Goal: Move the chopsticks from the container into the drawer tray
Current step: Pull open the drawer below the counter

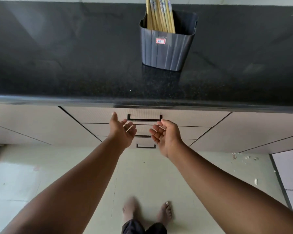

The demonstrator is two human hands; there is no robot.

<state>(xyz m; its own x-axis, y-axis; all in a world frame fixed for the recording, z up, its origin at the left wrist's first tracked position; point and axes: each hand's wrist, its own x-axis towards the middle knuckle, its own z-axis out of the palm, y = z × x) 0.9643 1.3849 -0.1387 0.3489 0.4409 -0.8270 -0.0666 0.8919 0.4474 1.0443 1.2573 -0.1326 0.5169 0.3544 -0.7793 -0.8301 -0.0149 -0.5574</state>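
Observation:
A dark grey ribbed container [166,49] stands on the black countertop [74,65], holding several wooden chopsticks [159,16] that lean toward its left side. Below the counter edge, the top drawer [184,118] is closed, with a black bar handle [144,119]. The drawer tray is hidden. My left hand [121,128] and my right hand [166,136] are held palm-up in front of the drawers, just below the handle. Both hands have relaxed fingers and hold nothing.
Two more closed drawers [145,146] with black handles sit beneath the top one. Beige cabinet doors [32,125] flank the drawers. My bare feet [147,211] stand on the pale tiled floor, with small debris [243,157] at the right.

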